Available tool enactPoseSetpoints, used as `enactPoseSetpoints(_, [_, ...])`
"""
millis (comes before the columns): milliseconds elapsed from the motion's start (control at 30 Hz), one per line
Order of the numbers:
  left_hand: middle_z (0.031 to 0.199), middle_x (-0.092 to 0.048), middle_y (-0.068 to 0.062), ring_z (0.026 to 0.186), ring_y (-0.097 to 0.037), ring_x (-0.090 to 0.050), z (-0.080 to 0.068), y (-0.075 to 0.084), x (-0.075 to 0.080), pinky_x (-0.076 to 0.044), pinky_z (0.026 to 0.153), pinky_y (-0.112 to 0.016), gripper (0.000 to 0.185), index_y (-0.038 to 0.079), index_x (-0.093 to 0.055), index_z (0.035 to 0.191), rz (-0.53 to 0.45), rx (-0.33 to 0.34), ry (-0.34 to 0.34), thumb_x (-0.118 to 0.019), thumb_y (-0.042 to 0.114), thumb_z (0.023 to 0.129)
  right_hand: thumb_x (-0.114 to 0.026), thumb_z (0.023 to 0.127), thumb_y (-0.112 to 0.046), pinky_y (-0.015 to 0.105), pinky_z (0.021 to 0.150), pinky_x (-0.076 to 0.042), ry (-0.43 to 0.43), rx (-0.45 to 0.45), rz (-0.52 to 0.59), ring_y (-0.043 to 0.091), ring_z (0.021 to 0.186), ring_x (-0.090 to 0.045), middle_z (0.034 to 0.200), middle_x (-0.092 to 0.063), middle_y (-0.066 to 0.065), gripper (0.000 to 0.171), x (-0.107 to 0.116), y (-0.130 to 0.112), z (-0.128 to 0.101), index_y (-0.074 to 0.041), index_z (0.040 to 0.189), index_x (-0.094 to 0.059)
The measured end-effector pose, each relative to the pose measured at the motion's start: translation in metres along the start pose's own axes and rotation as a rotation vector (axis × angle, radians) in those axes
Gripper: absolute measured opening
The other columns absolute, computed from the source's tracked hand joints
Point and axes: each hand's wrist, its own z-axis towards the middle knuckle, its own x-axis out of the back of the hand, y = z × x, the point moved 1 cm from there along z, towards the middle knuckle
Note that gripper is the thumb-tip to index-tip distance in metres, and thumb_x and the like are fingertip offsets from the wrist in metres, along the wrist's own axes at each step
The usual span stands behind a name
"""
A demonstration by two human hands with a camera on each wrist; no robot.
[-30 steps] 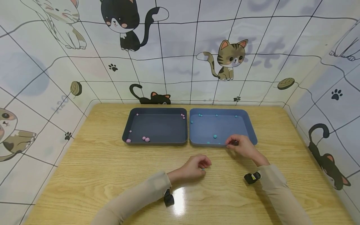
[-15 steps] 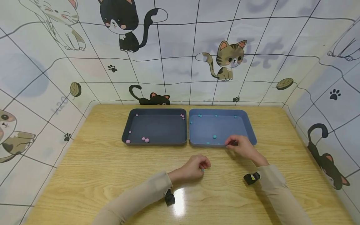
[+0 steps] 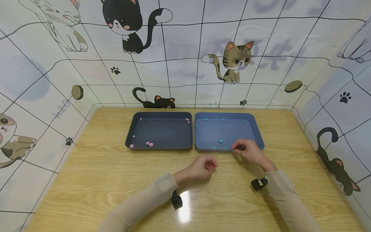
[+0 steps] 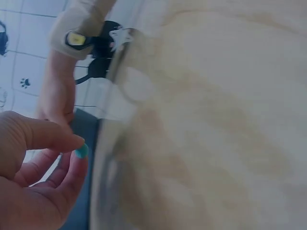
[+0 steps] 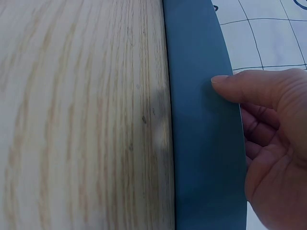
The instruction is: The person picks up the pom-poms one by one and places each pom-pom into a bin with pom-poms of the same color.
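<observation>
In the left wrist view my left hand [image 4: 43,167] pinches a small teal ball [image 4: 82,151] between thumb and finger. From the head view that left hand [image 3: 201,167] is over the table in front of the trays, its ball hidden behind the fingers. My right hand [image 3: 247,151] grips the front wall of the blue tray [image 3: 232,129] near its right end. The right wrist view shows the thumb [image 5: 230,86] on the outer face of the wall [image 5: 204,143], with the other fingers behind it. Several teal balls, one of them larger [image 3: 221,141], lie in the blue tray.
A dark grey tray [image 3: 165,132] stands close to the left of the blue one, holding several pink balls, including a large one [image 3: 151,145]. Both trays are near the back of the wooden table [image 3: 98,170]. Cat-patterned walls [image 3: 185,64] enclose the table's back and sides.
My left hand has lifted slightly and turned, so the teal ball no longer shows from the head view. My right hand stays on the blue tray's front wall.
</observation>
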Motion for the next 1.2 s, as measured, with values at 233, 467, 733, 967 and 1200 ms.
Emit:
enactPoseSetpoints(233, [0.095,-0.061,-0.028,0.09,-0.04,-0.06,0.014,0.021,0.013,-0.052,0.073,-0.021,0.022,-0.016,-0.058,0.098,-0.118,-0.014,0.022,-0.055,-0.022,0.077,-0.069,0.08,0.005,0.024,0.063,-0.051,0.003,0.009,0.002,0.013,0.073,-0.059,0.08,-0.065,0.009,0.01,0.001,-0.001,0.0,-0.004,0.082,-0.067])
enactPoseSetpoints(467, [0.103,-0.058,-0.033,0.097,-0.041,-0.059,0.04,0.018,0.022,-0.051,0.077,-0.019,0.026,-0.016,-0.058,0.104,-0.19,-0.028,0.048,-0.055,-0.02,0.079,-0.07,0.078,0.007,0.024,0.063,-0.051,0.011,0.02,-0.005,0.012,0.073,-0.059,0.08,-0.066,0.007,0.011,0.001,-0.001,0.001,-0.004,0.081,-0.067])
enactPoseSetpoints(733, [0.105,-0.057,-0.031,0.099,-0.039,-0.058,0.064,0.021,0.037,-0.051,0.077,-0.021,0.025,-0.013,-0.057,0.106,-0.162,-0.031,0.105,-0.056,-0.016,0.081,-0.069,0.079,0.007,0.024,0.063,-0.051,0.004,0.007,0.007,0.012,0.073,-0.06,0.08,-0.066,0.007,0.012,0.0,-0.001,0.002,-0.005,0.081,-0.067])
enactPoseSetpoints(967, [0.101,-0.062,-0.023,0.09,-0.025,-0.061,0.083,0.014,0.046,-0.051,0.073,-0.02,0.025,-0.01,-0.06,0.105,-0.057,0.015,0.205,-0.059,-0.014,0.08,-0.069,0.08,0.005,0.024,0.063,-0.051,-0.005,-0.015,0.021,0.013,0.074,-0.06,0.081,-0.066,0.007,0.008,0.001,-0.003,0.001,-0.003,0.082,-0.067])
enactPoseSetpoints(1200, [0.102,-0.063,-0.023,0.089,-0.025,-0.06,0.097,0.008,0.051,-0.05,0.072,-0.021,0.025,-0.01,-0.061,0.105,-0.016,0.047,0.257,-0.059,-0.013,0.08,-0.069,0.08,0.006,0.023,0.062,-0.051,-0.004,-0.009,0.03,0.013,0.073,-0.06,0.081,-0.066,0.01,0.009,0.001,-0.003,0.0,-0.003,0.082,-0.067])
